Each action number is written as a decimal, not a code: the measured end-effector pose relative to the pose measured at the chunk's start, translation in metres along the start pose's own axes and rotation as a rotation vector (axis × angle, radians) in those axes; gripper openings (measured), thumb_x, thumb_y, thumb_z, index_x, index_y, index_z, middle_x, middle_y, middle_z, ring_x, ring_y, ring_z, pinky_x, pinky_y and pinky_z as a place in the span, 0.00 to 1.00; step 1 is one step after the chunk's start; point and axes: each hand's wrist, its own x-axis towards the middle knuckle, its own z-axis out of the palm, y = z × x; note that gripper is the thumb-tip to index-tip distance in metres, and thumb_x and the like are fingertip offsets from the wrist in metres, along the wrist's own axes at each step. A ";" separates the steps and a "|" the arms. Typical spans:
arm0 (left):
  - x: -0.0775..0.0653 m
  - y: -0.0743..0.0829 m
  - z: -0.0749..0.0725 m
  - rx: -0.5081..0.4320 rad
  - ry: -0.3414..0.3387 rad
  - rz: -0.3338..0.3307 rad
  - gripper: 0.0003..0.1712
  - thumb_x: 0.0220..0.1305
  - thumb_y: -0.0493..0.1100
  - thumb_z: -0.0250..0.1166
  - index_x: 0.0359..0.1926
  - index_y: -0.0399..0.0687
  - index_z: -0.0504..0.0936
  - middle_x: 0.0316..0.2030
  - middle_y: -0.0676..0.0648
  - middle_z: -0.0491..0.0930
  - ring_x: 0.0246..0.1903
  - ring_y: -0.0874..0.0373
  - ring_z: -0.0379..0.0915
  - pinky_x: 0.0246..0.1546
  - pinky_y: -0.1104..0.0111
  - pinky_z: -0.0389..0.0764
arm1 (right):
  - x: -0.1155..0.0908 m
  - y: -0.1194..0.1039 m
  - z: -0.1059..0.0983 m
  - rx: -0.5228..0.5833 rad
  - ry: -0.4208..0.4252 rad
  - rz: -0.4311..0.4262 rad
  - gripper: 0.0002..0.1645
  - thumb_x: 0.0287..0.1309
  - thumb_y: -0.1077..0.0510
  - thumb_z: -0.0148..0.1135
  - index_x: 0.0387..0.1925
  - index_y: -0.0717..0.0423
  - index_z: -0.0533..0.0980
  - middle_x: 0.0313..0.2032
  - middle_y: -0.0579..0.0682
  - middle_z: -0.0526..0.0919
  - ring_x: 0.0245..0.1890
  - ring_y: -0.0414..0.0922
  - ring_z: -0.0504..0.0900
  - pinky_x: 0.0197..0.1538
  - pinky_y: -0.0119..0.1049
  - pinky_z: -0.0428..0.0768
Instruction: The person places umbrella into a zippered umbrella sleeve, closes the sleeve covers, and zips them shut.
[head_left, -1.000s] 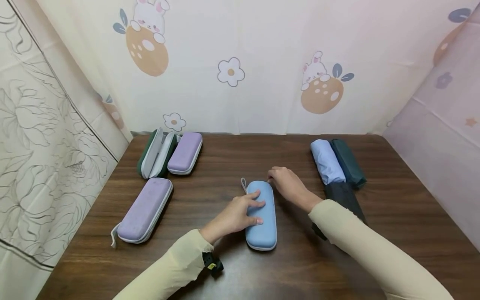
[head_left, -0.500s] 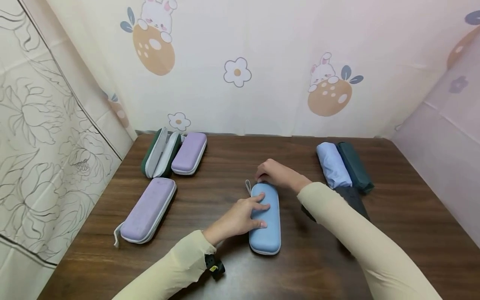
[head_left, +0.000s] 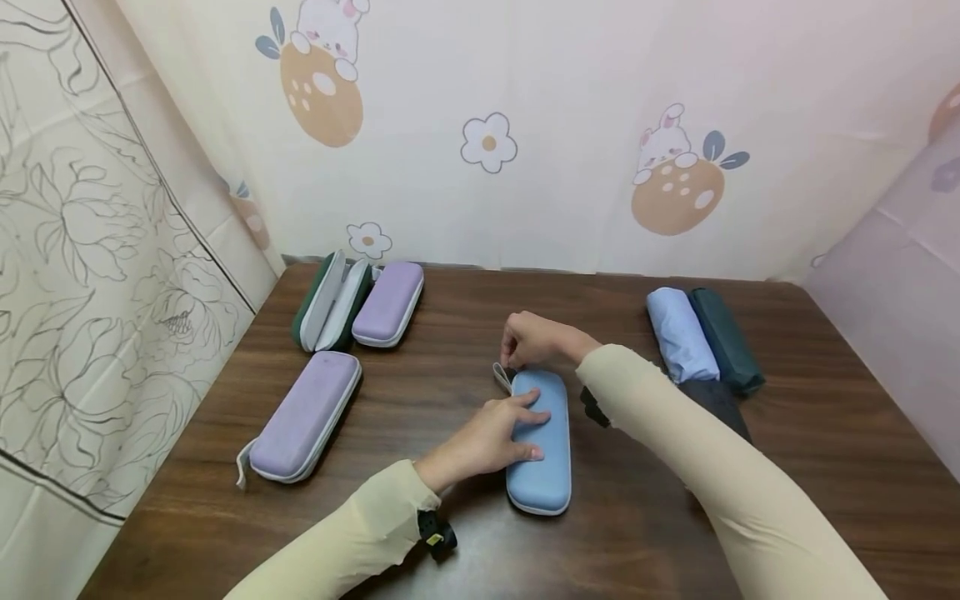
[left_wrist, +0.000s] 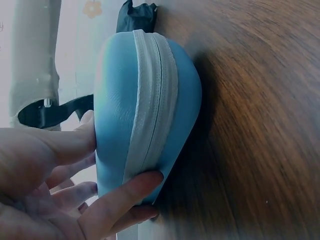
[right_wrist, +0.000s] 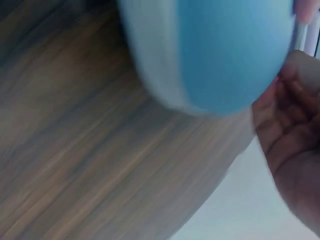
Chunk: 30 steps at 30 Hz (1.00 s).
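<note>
A light blue zip case point(head_left: 551, 487) lies lengthwise on the table, a grey-white zip running round its side. My left hand point(head_left: 487, 437) holds it, several fingers spread over the top; the left wrist view shows other fingers point(left_wrist: 127, 197) against the zipped side. At the case's far end, my right hand point(head_left: 536, 340) has its fingers curled and pinches the zipper pull, which the fingers mostly hide. Right beside those fingertips is a grey wrist loop point(head_left: 501, 377) on the far left corner. The right wrist view is blurred, with the case's rounded end point(right_wrist: 225, 60) beside the hand.
At the left lie two purple zip cases point(head_left: 307, 417) and a green zip case point(head_left: 333, 304) standing partly open with its pale lining showing. Back right are a folded light blue umbrella point(head_left: 682, 333), a dark green one point(head_left: 726, 342) and a black one point(head_left: 716, 404), partly behind the right sleeve.
My right hand has moved from the case's far right corner, round its far end, to the far left corner near the loop. My left hand stays on the case. The head view has shifted slightly.
</note>
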 end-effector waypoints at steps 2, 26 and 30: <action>0.001 0.002 0.000 0.004 -0.001 0.007 0.28 0.56 0.43 0.71 0.58 0.42 0.77 0.67 0.41 0.62 0.65 0.45 0.58 0.60 0.61 0.66 | 0.000 -0.010 0.003 -0.043 0.033 0.071 0.10 0.50 0.73 0.61 0.23 0.58 0.82 0.23 0.47 0.81 0.22 0.41 0.75 0.26 0.32 0.74; -0.004 -0.002 0.004 -0.107 0.038 0.003 0.27 0.57 0.41 0.70 0.58 0.41 0.77 0.67 0.40 0.62 0.65 0.44 0.56 0.60 0.54 0.66 | -0.056 -0.036 0.027 0.018 0.367 0.250 0.11 0.60 0.61 0.60 0.42 0.62 0.78 0.38 0.54 0.82 0.35 0.46 0.79 0.39 0.40 0.78; -0.009 -0.006 0.006 -0.162 0.051 -0.024 0.28 0.57 0.41 0.70 0.59 0.43 0.77 0.69 0.43 0.59 0.67 0.45 0.53 0.62 0.53 0.63 | -0.085 -0.034 0.031 0.164 0.459 0.326 0.18 0.61 0.60 0.57 0.49 0.67 0.75 0.44 0.60 0.80 0.43 0.53 0.78 0.44 0.45 0.78</action>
